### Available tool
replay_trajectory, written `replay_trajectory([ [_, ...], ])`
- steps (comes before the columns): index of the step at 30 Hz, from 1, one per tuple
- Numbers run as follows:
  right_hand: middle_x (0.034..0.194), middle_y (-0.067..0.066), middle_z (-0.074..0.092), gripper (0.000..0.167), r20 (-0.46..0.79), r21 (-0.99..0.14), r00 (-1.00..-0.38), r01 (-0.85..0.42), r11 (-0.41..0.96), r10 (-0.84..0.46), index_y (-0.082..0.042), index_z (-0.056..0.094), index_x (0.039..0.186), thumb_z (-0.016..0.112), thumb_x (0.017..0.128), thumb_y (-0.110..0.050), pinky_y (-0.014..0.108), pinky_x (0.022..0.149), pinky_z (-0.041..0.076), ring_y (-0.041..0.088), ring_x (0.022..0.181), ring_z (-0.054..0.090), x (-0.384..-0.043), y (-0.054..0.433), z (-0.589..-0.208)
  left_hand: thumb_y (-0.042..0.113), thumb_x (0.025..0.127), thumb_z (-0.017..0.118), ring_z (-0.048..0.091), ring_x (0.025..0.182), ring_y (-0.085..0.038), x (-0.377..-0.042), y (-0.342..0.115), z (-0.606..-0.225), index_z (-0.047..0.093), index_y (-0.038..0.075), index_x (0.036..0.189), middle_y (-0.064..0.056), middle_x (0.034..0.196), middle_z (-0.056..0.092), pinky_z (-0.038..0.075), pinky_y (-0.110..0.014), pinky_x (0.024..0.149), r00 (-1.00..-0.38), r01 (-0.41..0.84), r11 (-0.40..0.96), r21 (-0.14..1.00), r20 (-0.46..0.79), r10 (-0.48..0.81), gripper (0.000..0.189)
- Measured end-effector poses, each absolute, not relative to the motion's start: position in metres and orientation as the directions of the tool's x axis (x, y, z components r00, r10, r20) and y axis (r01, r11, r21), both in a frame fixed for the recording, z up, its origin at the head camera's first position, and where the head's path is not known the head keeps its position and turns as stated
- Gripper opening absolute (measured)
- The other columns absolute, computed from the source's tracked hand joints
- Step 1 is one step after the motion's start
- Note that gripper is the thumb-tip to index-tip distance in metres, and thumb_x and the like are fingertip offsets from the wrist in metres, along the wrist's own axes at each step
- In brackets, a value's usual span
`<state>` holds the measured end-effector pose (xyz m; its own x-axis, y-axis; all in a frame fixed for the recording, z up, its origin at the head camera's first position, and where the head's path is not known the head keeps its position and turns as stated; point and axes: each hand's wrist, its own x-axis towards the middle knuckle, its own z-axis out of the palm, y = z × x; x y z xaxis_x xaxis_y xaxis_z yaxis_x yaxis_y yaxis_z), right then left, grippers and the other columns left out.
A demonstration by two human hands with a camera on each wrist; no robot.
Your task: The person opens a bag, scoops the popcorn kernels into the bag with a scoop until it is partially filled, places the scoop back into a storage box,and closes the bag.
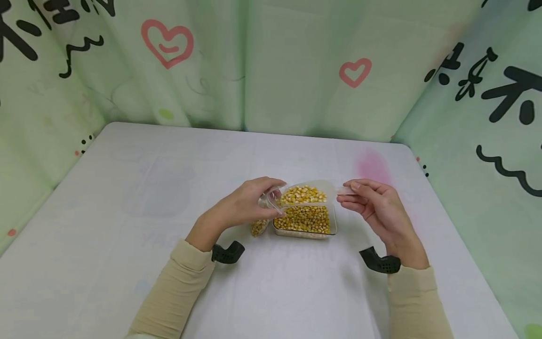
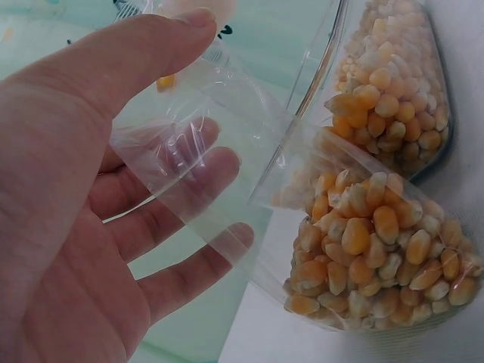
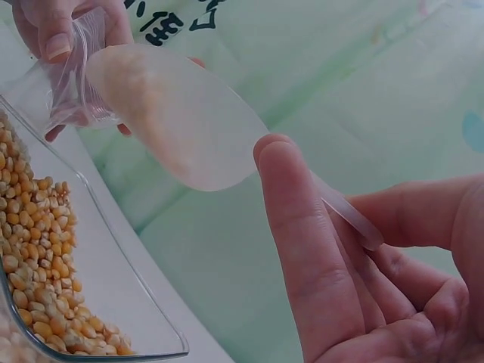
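Head view: by the left hand [image 1: 246,200], thumb and fingers well apart, a clear bag [image 1: 259,228] with corn kernels [image 2: 370,249] in it is held by its opened mouth; beside it a clear container [image 1: 333,222] of kernels is set on the counter [image 1: 106,235]; above, a kernel-bearing translucent scoop [image 3: 185,113], its tip at the bag's mouth, is pinched by the right hand [image 1: 378,207]

White table [image 1: 127,235], clear corn container [image 1: 333,221]
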<state>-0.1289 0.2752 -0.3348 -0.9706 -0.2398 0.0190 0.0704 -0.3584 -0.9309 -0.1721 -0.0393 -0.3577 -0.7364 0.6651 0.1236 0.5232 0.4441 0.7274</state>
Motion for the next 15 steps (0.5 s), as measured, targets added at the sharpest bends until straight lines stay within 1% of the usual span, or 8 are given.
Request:
replay_trajectory([
  [10, 0.095, 0.011, 0.077, 0.021, 0.006, -0.940, -0.970, 0.078, -0.332, -0.244, 0.002, 0.072, 0.104, 0.051, 0.101, -0.002, 0.032, 0.080, 0.059, 0.022, 0.084, 0.076, -0.1273, 0.2712, -0.3312, 0.029, 0.086, 0.078, 0.059, 0.106, -0.014, -0.1713, -0.0391, -0.3565, 0.050, 0.009, 0.143, -0.001, 0.114, 0.063, 0.051, -0.034, 0.092, -0.741, 0.520, 0.457, 0.721, 0.115, 0.662, 0.067],
  [15, 0.095, 0.011, 0.077, 0.021, 0.010, -0.943, -0.970, 0.073, -0.326, -0.245, 0.001, 0.071, 0.104, 0.051, 0.101, -0.002, 0.032, 0.080, 0.059, 0.022, 0.084, 0.076, -0.1265, 0.2703, -0.3293, 0.029, 0.085, 0.078, 0.060, 0.104, -0.015, -0.1711, -0.0398, -0.3564, 0.051, 0.009, 0.142, -0.001, 0.113, 0.064, 0.051, -0.034, 0.091, -0.735, 0.541, 0.451, 0.710, 0.138, 0.664, 0.066],
])
